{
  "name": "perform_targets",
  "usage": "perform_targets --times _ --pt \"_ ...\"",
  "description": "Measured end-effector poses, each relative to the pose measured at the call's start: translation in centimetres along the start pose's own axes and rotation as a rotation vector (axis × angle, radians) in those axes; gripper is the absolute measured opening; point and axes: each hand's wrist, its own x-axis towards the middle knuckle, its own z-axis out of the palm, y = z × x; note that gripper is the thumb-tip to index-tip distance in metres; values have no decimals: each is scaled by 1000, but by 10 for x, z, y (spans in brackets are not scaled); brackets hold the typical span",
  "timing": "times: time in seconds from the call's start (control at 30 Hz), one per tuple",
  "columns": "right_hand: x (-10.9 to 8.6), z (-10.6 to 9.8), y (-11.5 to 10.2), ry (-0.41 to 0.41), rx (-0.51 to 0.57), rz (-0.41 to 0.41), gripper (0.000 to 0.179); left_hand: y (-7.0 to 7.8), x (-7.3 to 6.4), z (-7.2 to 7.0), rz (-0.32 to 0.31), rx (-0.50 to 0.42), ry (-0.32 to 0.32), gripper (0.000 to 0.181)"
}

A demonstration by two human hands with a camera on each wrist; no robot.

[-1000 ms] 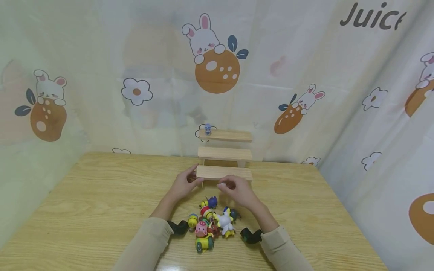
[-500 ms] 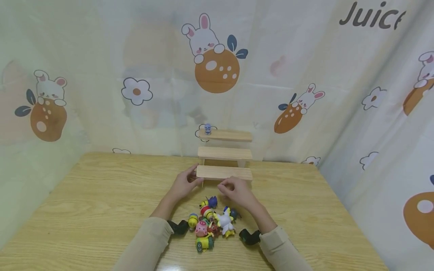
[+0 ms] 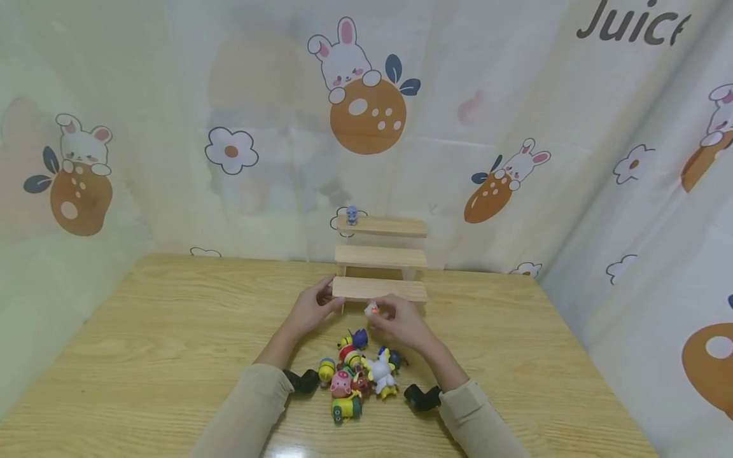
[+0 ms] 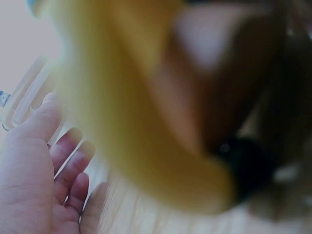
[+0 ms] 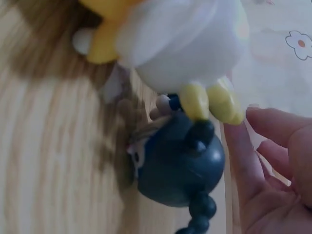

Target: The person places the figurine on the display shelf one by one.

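Note:
Just in front of the lowest step, my right hand [image 3: 397, 316] pinches a small white toy figure [image 3: 372, 310] with an orange beak-like spot. My left hand [image 3: 312, 308] holds the left end of the three-step wooden display shelf [image 3: 380, 289], thumb at the front and fingers round the end. A small blue figurine [image 3: 352, 215] stands on the left of the top step. Between my forearms lies a pile of toy figures, with a pink pig [image 3: 340, 383] and a large white figure [image 3: 380, 371]. In the right wrist view, close toys hide the pinched figure; my right hand's fingers [image 5: 278, 126] are partly visible.
Black curved pieces [image 3: 422, 398] show beside both cuffs. A yellow-and-green figure [image 3: 346, 409] lies nearest me in the pile. A printed curtain [image 3: 275, 191] hangs behind the wooden table [image 3: 143, 356]. A blurred yellow toy [image 4: 112, 122] fills much of the left wrist view.
The white figure now shows between my right thumb and fingers; earlier it was mostly hidden. My right hand has turned slightly, and my left hand keeps its place at the shelf.

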Motion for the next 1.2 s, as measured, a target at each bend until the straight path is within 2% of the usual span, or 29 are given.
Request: perform_targets --times 0.1,0.37,0.53,0.73,0.97,1.2 --pt "1 1 0 46 -55 -18 40 -1 1 0 -4 2 -2 73" --pt "3 1 -6 160 -177 5 29 -1 -1 -1 1 7 4 73" --pt "6 -4 -8 189 -200 5 30 -1 0 -1 -1 -3 18 71" --pt "12 -20 -20 202 -252 22 33 0 1 -2 4 -12 -17 73" --pt "46 -53 -62 211 -281 -24 36 2 4 -5 -8 -2 20 72" --pt "85 -75 -84 265 -276 -7 40 1 2 0 26 9 -7 73"
